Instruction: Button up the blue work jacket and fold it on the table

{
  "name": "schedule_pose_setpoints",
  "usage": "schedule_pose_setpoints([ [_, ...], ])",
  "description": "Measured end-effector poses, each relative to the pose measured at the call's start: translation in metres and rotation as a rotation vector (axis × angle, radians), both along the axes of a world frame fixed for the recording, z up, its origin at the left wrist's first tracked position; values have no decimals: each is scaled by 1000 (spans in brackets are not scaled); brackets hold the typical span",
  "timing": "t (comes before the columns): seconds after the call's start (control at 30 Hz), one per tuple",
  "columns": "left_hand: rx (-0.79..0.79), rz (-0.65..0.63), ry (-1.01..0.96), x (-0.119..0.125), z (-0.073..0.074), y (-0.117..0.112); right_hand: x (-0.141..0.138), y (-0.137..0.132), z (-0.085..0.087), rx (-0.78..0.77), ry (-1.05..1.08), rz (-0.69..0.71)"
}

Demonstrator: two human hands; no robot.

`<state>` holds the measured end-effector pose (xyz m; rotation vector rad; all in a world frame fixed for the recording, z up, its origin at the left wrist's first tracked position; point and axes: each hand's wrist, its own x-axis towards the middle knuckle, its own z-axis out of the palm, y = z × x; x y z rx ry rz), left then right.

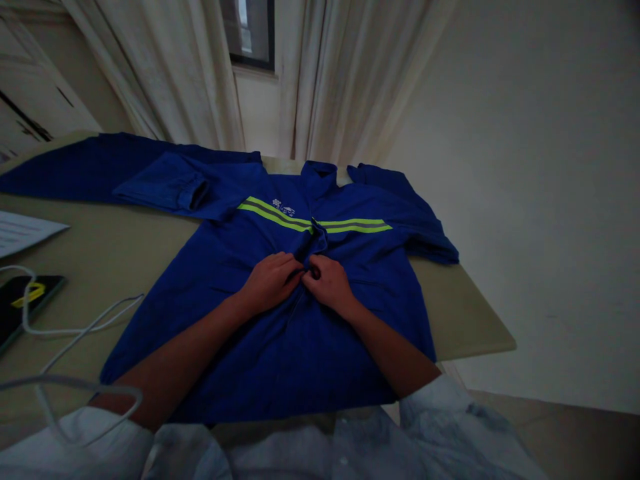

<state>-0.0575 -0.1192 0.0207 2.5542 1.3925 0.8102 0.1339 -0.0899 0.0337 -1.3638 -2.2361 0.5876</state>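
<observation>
Blue jacket [300, 333] lies spread front up on the tabletop [470, 320], collar [320, 172] away from the person, with the fingers of the left hand [270, 280] and right hand [330, 281] pinched on its front placket [320, 239] below the bright stripe [355, 227]; whether a fastener sits between them is hidden. Handling this closure well seems to call for one hand steadying the lower layer while the other guides the overlapping edge. Since the placket gapes above the hands, keeping both edges level should limit puckering.
</observation>
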Motion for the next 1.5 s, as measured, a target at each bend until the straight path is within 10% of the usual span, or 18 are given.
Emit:
schedule_pose_setpoints([
  [1.17, -146, -35, -93, -7, 3, 0, 22, 18, 9, -121, 131, 436],
  [1.5, -118, 5, -124, -3, 2, -1, 17, 8, 9, -97, 225, 281],
])
